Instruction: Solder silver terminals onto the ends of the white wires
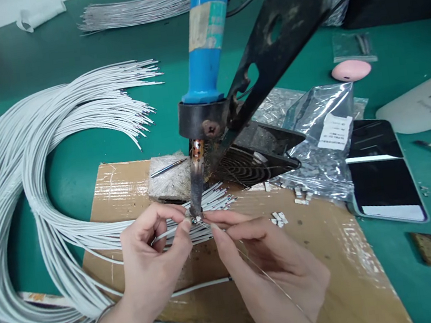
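Between thumb and forefinger, my left hand (155,259) pinches the end of a white cable (165,234) close under a soldering iron tip (196,201). The blue-handled soldering iron (205,51) points downward, held by a black metal bracket (263,44). From the other side, my right hand (269,265) is closed on a thin solder wire (268,276), whose end reaches the tip. A small metallic piece (198,219) sits at the tip between my fingertips; its details are too small to tell. More white cables (136,225) lie behind my left hand.
Cardboard (330,252) covers the green table. A small black fan (254,156) stands behind the iron. At the right are a plastic bag (327,136) of small parts, a phone (384,176) and a pink oval object (351,70). Large bundled cables (37,169) fill the left.
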Motion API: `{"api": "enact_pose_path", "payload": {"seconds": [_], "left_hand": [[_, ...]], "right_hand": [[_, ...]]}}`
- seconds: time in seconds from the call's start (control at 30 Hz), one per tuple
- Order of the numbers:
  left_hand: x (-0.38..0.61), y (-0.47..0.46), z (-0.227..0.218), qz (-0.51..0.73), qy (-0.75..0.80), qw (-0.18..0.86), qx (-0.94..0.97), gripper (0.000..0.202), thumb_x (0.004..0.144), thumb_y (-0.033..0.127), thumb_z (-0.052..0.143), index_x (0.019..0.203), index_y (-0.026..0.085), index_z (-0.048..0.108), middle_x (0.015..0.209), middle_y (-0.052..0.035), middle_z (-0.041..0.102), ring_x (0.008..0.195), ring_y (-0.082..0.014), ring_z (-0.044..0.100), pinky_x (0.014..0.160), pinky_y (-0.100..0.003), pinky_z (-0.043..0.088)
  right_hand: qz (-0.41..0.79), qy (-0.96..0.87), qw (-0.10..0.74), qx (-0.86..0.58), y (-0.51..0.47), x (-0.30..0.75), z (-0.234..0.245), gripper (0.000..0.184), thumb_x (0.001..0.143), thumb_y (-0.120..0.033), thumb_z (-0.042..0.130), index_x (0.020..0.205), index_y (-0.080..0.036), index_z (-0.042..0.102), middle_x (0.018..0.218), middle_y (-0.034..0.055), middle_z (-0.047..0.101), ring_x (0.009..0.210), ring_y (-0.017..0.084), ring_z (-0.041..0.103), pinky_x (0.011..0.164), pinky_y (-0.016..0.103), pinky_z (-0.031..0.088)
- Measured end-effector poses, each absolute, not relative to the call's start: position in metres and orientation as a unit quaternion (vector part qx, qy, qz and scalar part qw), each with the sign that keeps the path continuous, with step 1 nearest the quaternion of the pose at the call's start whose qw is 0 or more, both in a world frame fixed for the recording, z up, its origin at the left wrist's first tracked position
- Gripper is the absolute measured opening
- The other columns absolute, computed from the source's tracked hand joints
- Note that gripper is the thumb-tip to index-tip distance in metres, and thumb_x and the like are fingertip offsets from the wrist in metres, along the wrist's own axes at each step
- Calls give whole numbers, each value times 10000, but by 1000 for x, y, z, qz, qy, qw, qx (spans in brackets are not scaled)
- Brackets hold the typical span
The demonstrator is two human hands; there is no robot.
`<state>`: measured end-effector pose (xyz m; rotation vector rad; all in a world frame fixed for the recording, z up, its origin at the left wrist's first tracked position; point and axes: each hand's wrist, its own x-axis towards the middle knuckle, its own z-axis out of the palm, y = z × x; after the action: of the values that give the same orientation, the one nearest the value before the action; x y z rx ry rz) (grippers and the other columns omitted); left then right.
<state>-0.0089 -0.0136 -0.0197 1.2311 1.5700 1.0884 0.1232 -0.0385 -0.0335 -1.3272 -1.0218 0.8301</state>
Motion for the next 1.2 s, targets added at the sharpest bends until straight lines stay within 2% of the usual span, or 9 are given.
{"api": "enact_pose_path", "payload": {"seconds": [0.57,0.73,0.93,1.07,1.2], "left_hand": [[-9,-12,-18,427,629,420,496,114,824,120,712,738,192,697,821,6,722,518,-77,320,472,-215,260],[-7,-11,-16,426,628,424,494,114,794,105,710,716,186,690,671,45,615,495,-69,283,446,-215,199],[-6,-5,-9,433,626,449,468,104,758,128,717,680,177,669,556,76,463,490,-71,327,449,-194,214],[-5,-1,-4,427,622,474,453,109,738,151,722,660,169,648,523,81,440,473,-68,315,438,-186,207],[-4,-1,-5,426,625,480,444,116,738,161,731,658,171,647,525,70,479,476,-70,321,441,-180,234]], "right_hand": [[345,-446,589,-579,-38,123,-34,171,889,-111,742,766,-220,691,954,-2,819,791,139,768,778,245,628],[356,-446,581,-581,-38,122,-35,173,899,-124,736,767,-226,687,968,-13,815,841,134,769,825,248,619],[347,-461,575,-580,-39,124,-36,163,897,-131,738,773,-224,687,989,4,817,864,151,777,832,265,622],[346,-454,579,-582,-38,124,-34,160,892,-131,741,772,-226,694,980,6,819,862,157,780,831,270,631],[344,-459,583,-576,-38,124,-35,148,881,-121,758,794,-227,700,987,2,815,846,147,776,839,264,634]]}}
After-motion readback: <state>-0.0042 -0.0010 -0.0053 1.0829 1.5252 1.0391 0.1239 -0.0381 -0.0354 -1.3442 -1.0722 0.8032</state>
